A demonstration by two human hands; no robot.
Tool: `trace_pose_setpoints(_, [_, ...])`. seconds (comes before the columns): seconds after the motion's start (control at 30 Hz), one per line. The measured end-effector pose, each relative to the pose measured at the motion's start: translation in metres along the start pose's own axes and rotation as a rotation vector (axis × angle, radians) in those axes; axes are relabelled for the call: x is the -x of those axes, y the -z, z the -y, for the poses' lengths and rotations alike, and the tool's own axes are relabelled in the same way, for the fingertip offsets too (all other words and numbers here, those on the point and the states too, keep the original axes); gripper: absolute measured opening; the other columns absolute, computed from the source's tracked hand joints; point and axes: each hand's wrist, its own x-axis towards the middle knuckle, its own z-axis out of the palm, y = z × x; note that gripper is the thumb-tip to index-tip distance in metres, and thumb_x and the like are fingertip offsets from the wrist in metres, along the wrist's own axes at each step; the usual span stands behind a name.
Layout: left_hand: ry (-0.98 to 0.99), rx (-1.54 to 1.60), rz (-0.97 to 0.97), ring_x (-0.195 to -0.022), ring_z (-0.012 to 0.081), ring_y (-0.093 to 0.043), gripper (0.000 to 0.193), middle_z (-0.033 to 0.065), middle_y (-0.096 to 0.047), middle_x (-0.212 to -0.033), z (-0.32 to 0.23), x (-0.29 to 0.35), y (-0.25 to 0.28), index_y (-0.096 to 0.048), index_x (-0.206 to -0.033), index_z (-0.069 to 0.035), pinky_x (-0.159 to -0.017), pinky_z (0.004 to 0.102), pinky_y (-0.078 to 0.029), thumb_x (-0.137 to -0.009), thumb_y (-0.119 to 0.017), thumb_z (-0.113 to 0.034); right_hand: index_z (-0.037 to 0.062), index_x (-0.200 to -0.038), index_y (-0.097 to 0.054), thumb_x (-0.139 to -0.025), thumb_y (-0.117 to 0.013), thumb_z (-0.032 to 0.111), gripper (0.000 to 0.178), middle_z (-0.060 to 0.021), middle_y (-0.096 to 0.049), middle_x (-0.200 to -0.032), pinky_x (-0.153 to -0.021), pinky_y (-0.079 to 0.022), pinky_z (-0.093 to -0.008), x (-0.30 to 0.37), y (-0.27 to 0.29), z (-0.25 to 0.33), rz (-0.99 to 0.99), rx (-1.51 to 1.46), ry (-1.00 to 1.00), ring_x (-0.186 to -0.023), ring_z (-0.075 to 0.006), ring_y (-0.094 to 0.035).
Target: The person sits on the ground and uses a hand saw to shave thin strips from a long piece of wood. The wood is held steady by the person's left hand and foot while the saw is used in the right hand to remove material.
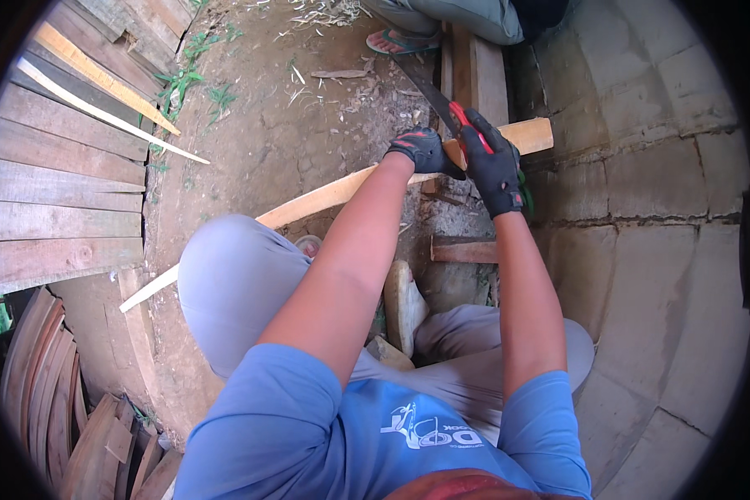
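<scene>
A long pale wooden strip slants across in front of me. It runs from a thin pointed end beside my left knee to a thicker block-like end on the right. My left hand, in a black glove with red trim, is closed on the strip near its thick end. My right hand, gloved alike, grips the red handle of a long dark blade. The blade points away and to the left, beside the strip. Whether its edge has teeth, I cannot tell.
Another person's foot in a flip-flop is close to the blade's tip. Wooden beams lie ahead, and a short timber lies between my legs. A concrete block wall rises at right. Planks and pale pointed strips are at left.
</scene>
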Motion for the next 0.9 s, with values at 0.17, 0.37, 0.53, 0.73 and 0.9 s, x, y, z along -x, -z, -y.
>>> trace_pose_setpoints(0.17, [-0.019,0.014,0.065,-0.118,0.0368,-0.075,0.087,0.0213,-0.078,-0.128,0.003,-0.001,0.008,-0.081,-0.124,-0.007,-0.103,0.0452,-0.057,-0.075,-0.079,-0.078,0.0172,-0.141,-0.075,-0.105,-0.068,0.035,0.040,-0.0199,-0.076,-0.133,-0.108,-0.054,-0.0439,0.004,0.005,0.007,0.055,0.051,0.040,-0.126,-0.0363,-0.072])
trace_pose_setpoints(0.37, [0.067,0.085,0.129,-0.121,0.0328,-0.074,0.101,0.0186,-0.077,-0.134,0.011,-0.010,0.021,-0.079,-0.134,-0.012,-0.106,0.0429,-0.057,-0.064,-0.081,-0.085,0.0108,-0.143,-0.073,-0.107,-0.067,0.027,0.040,-0.0169,-0.077,-0.134,-0.101,-0.058,-0.0407,0.047,0.052,-0.008,-0.050,0.094,0.174,-0.123,-0.0292,-0.075])
trace_pose_setpoints(0.53, [0.040,0.052,0.131,-0.118,0.0339,-0.075,0.102,0.0178,-0.078,-0.130,0.016,-0.011,0.026,-0.080,-0.132,-0.013,-0.103,0.0448,-0.056,-0.062,-0.080,-0.087,0.0058,-0.142,-0.073,-0.105,-0.067,0.021,0.040,-0.0157,-0.078,-0.134,-0.103,-0.057,-0.0384,0.089,0.099,0.060,-0.018,0.010,-0.116,-0.121,-0.0243,-0.075])
trace_pose_setpoints(0.73, [0.028,-0.059,0.035,-0.119,0.0356,-0.074,0.102,0.0200,-0.078,-0.129,0.004,-0.007,0.019,-0.080,-0.131,-0.011,-0.103,0.0454,-0.056,-0.064,-0.079,-0.088,0.0048,-0.142,-0.073,-0.103,-0.070,0.020,0.042,-0.0170,-0.077,-0.136,-0.109,-0.054,-0.0388,0.125,0.128,0.095,0.011,0.091,-0.185,-0.125,-0.0261,-0.074])
trace_pose_setpoints(0.9, [0.035,0.002,0.104,-0.115,0.0356,-0.076,0.101,0.0190,-0.079,-0.127,0.000,0.006,0.003,-0.081,-0.129,-0.010,-0.101,0.0450,-0.057,-0.063,-0.081,-0.087,0.0054,-0.145,-0.070,-0.101,-0.073,0.018,0.047,-0.0175,-0.076,-0.138,-0.110,-0.054,-0.0395,0.157,0.147,0.132,0.059,0.144,-0.258,-0.129,-0.0269,-0.072])
